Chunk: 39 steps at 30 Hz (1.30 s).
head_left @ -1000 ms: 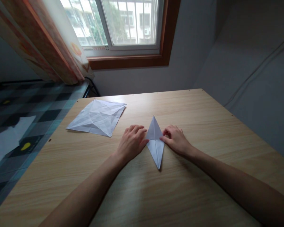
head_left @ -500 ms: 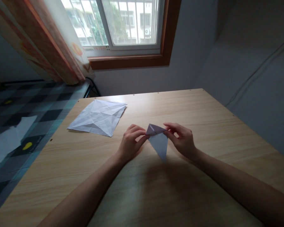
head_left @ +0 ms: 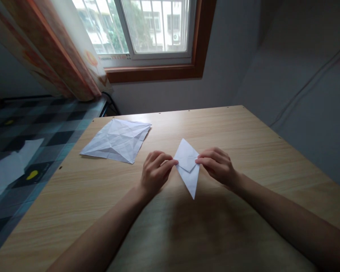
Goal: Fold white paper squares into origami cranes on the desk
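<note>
Between my two hands is a folded white paper (head_left: 187, 164), kite-shaped, with one point away from me and a longer point towards me. A shorter flap lies over its middle. My left hand (head_left: 158, 169) pinches the paper's left corner between thumb and fingers. On the other side, my right hand (head_left: 217, 163) pinches the right corner the same way. Whether the paper rests on the wooden table (head_left: 147, 234) or is held just above it, I cannot tell.
A creased white paper sheet (head_left: 117, 140) lies flat at the table's far left. Left of the table, more white paper (head_left: 13, 166) lies on a checked cloth (head_left: 59, 141). A window (head_left: 158, 30) and an orange curtain (head_left: 59, 49) are beyond.
The upper part of the folded paper, tilted and shaded before, now lies open and flatter as a full kite shape. Both hands keep their pinch at the side corners.
</note>
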Available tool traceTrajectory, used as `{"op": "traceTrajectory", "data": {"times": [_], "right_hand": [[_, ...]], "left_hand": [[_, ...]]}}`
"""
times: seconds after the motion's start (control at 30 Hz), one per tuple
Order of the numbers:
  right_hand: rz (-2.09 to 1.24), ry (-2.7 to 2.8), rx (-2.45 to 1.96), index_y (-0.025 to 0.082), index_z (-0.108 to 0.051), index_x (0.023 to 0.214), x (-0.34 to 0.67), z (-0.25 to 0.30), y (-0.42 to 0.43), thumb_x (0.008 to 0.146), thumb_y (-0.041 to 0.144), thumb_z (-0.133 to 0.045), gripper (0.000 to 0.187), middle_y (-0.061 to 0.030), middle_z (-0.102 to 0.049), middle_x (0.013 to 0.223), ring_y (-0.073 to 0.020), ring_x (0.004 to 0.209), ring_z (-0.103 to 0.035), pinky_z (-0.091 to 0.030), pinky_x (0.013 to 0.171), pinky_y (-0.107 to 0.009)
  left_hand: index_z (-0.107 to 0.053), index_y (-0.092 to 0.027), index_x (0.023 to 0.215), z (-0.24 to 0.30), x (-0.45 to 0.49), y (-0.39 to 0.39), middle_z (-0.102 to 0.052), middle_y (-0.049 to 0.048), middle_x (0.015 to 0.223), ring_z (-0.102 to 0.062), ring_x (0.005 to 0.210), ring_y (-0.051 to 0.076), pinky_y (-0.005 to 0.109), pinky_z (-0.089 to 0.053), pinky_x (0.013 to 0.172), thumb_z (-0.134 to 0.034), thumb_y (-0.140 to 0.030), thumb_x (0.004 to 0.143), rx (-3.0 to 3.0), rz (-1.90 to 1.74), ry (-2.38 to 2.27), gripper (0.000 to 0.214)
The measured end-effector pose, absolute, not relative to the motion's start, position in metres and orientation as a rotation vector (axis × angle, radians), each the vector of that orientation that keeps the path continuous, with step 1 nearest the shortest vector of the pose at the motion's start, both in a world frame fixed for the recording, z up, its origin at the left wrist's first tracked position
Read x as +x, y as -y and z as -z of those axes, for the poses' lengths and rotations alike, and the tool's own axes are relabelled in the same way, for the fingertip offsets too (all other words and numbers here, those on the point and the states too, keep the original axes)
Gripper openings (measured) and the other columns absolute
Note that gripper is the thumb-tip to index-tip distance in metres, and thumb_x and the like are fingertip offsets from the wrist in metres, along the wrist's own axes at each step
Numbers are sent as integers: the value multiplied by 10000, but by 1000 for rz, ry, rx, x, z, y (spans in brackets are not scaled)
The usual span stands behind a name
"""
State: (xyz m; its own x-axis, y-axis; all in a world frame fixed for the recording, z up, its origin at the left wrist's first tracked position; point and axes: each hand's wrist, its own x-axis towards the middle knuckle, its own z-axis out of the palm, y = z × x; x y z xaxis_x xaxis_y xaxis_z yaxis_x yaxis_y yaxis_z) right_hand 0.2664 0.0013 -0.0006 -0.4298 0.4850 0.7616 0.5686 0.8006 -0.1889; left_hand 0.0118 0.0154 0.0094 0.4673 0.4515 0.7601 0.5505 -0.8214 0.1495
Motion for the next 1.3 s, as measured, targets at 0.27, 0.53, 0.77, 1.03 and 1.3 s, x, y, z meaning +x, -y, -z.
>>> {"op": "traceTrajectory", "data": {"times": [0.27,0.53,0.77,1.03,1.3], "right_hand": [[-22,2340,-889,228,-700,823,267,10,-12,954,208,-507,234,-48,-739,858,-194,809,-617,-458,762,-352],[-193,2065,-1341,187,-699,917,255,10,-11,883,250,-573,145,-89,-692,897,-250,895,-600,-457,844,-400],[-269,2077,-1596,181,-711,1028,244,8,-14,840,353,-682,255,-86,-653,957,-269,970,-566,-425,871,-404],[-338,1953,-1518,186,-674,916,245,8,-14,796,205,-718,129,-61,-685,929,-244,930,-589,-415,861,-386],[-313,2066,-1360,197,-691,811,247,11,-12,828,84,-600,146,-46,-691,824,-218,827,-599,-421,784,-360]], "left_hand": [[-710,-206,871,-2,13,-28,-722,47,915,-585,894,207,369,-471,825,-524,-245,943,-2857,755,1065,203],[-710,-206,850,-5,13,-27,-724,35,924,-586,897,202,375,-459,844,-549,-317,943,-2916,755,1063,217],[-699,-198,814,-3,15,-30,-706,51,926,-571,934,238,393,-450,844,-680,-372,852,-2793,717,1298,179],[-679,-169,1090,-1,15,-34,-682,91,1050,-554,1030,277,434,-463,892,-738,-338,794,-2708,727,1564,346],[-742,-214,820,0,13,-33,-705,50,909,-558,906,216,380,-468,824,-604,-207,879,-2803,913,1301,150]]}}
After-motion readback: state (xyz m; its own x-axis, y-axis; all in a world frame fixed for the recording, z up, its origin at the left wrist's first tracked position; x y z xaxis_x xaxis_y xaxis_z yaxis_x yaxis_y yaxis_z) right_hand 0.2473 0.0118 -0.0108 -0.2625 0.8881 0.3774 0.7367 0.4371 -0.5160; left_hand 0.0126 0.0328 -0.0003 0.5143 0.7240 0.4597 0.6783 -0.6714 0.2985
